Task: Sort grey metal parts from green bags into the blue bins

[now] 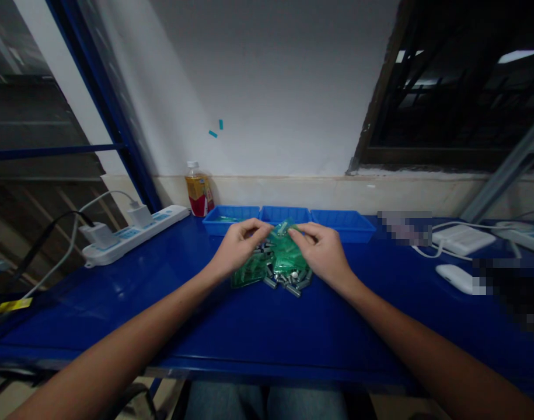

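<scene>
Between my hands hangs a green translucent plastic bag (288, 255), with a small metal piece showing near its top. My left hand (244, 242) pinches the bag's upper left edge. On the other side, my right hand (321, 248) grips its upper right edge between thumb and fingers. Beneath and in front of the bag lies a pile of small metal cylinders (293, 289). Another green bag (248, 273) rests on the table by the pile, under my left hand.
Three joined blue trays (342, 226) stand behind my hands; green bags show in the left one. A drink bottle (199, 189) and a power strip (133, 236) are at left. To the right lie a white charger (463, 239) and a white case (456, 278). The blue table (249, 344) ends near my lap.
</scene>
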`<act>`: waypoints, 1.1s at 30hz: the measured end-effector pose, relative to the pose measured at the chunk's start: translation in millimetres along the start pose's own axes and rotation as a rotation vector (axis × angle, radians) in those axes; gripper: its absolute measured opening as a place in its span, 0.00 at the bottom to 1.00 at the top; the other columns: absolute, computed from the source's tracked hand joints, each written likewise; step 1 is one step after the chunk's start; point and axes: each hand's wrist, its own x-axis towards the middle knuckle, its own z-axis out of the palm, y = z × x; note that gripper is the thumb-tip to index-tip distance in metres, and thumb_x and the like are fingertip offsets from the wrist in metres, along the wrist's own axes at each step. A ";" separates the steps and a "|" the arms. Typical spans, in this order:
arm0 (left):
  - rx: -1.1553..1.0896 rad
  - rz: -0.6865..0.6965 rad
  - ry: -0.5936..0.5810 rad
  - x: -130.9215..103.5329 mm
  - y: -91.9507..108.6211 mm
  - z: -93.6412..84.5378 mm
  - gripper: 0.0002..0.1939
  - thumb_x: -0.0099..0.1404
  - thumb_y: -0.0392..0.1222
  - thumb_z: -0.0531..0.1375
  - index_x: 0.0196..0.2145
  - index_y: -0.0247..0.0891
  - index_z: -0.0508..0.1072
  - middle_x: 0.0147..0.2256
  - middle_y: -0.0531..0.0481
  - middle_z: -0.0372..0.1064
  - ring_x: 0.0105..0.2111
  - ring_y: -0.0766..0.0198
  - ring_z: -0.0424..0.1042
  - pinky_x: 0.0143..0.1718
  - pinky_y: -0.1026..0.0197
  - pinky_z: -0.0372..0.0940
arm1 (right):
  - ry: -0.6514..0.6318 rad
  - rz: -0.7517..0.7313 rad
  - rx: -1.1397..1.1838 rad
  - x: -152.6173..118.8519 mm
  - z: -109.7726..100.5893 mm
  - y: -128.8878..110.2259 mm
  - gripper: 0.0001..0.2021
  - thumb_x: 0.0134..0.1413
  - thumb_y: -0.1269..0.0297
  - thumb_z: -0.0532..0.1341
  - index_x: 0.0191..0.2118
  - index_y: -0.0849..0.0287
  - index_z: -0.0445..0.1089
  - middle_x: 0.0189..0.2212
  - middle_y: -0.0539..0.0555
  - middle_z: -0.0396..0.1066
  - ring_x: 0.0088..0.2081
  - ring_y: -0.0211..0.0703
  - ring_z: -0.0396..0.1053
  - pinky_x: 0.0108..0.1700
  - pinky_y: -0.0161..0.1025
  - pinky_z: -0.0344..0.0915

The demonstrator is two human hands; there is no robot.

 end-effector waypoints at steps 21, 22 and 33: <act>1.024 0.310 0.258 38.0 -47.5 -73.5 0.10 0.61 0.39 0.56 0.39 0.37 0.74 0.44 0.43 0.72 0.46 0.52 0.68 0.48 0.50 0.61 | -0.249 -0.232 -0.298 -6.5 7.4 18.6 0.12 0.58 0.63 0.56 0.45 0.58 0.71 0.35 0.57 0.68 0.41 0.49 0.64 0.45 0.46 0.62; 1.036 0.360 0.216 34.6 -46.9 -67.6 0.11 0.62 0.38 0.55 0.41 0.37 0.73 0.45 0.43 0.71 0.48 0.53 0.66 0.49 0.50 0.60 | -0.267 -0.224 -0.318 -6.7 7.5 20.0 0.12 0.57 0.62 0.56 0.44 0.59 0.72 0.35 0.58 0.68 0.42 0.49 0.64 0.45 0.47 0.62; 0.868 0.381 -0.121 7.3 -34.5 -12.7 0.08 0.64 0.37 0.53 0.39 0.37 0.71 0.36 0.46 0.71 0.36 0.59 0.69 0.38 0.57 0.64 | -0.313 -0.156 -0.388 -3.7 5.7 24.2 0.13 0.57 0.62 0.57 0.44 0.62 0.72 0.38 0.60 0.68 0.44 0.51 0.64 0.47 0.49 0.62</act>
